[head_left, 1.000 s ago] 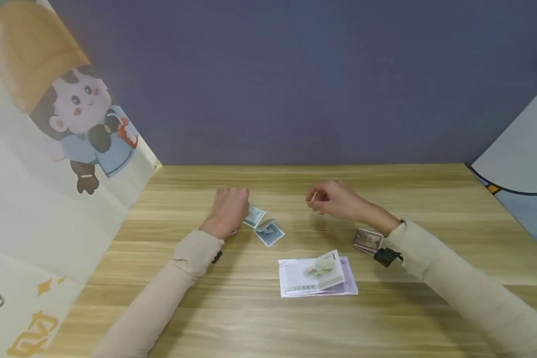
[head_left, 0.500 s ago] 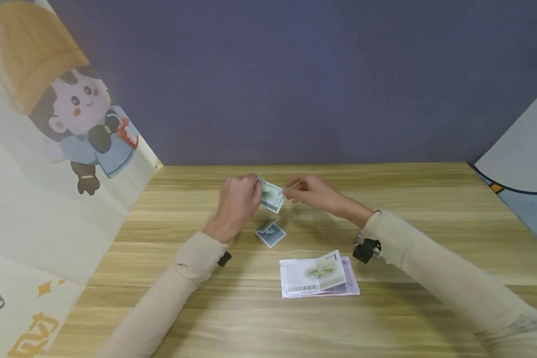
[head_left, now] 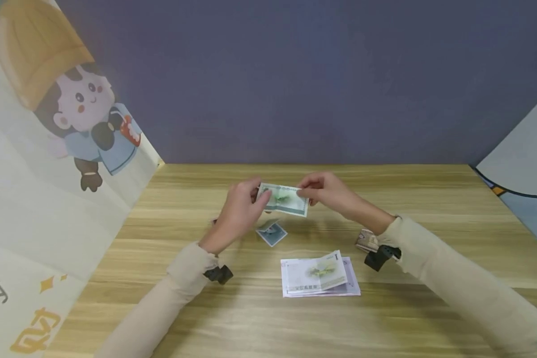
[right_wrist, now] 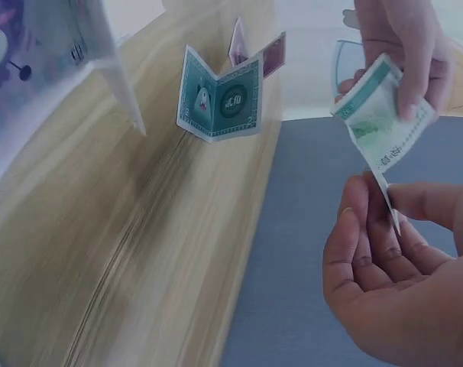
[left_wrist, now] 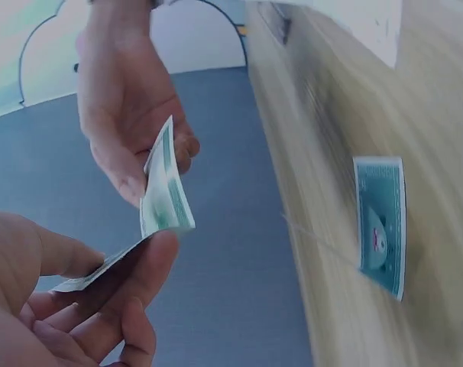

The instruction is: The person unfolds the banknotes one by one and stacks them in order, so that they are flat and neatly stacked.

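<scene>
A small green-and-white banknote is stretched between my two hands above the table. My left hand pinches its left end, thumb on top. At the other end my right hand pinches the edge between thumb and fingers. A crease bends the banknote in the left wrist view. Just below, a folded blue-green note stands partly open on the table, apart from both hands. In the right wrist view this folded note shows a V-shaped crease.
Nearer me lies a stack of pale purple and white notes, the top one partly lifted. A brown folded note sits beneath the right wrist. Behind the folded note is a reddish note. A dark blue panel borders the table's far edge.
The left hand has lifted the green banknote from the table and moved right. The right hand moved left and took the other end; the banknote now lies flatter, facing the head camera.
</scene>
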Demonstrator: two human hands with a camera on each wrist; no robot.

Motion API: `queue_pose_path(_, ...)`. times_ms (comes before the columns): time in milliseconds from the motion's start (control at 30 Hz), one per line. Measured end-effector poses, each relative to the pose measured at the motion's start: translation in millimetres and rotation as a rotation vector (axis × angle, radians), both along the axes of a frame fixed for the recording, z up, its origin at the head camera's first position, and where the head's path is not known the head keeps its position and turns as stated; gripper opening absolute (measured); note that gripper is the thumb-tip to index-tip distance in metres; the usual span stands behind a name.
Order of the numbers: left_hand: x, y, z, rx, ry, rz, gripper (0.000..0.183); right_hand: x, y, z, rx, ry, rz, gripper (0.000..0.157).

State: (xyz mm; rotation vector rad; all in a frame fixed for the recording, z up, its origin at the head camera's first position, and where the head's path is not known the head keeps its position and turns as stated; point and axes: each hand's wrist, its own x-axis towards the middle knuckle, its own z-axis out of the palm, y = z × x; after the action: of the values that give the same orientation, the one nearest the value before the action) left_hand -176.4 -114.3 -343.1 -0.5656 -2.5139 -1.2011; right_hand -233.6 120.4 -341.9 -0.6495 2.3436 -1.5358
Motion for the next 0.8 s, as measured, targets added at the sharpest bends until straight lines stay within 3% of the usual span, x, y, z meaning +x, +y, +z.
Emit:
queue_pose_path(133, 5.4, -3, -0.1, 0.056, -0.077, -0.029, 0.008, 11.8, 10, 3.2, 0.038, 0.036, 0.013, 0.02)
queue_pose_path(400, 29.8, -5, -4.0, 0.118, -0.296, -0.065, 0.022, 42.8, 28, 3.0, 0.095, 0.069, 0.011, 0.021)
queue_pose_path(633, 49.5, 1, -12.9, 0.065, -0.327, -0.137, 0.02, 67.3, 40, -11.2, 0.102, 0.086, 0.044, 0.016)
queue_pose_path(800, 59.5, 8, -24.2, -0.004, -0.338, -0.217, 0.018, 81.7, 47, -24.2, 0.16, 0.177, 0.079, 0.012)
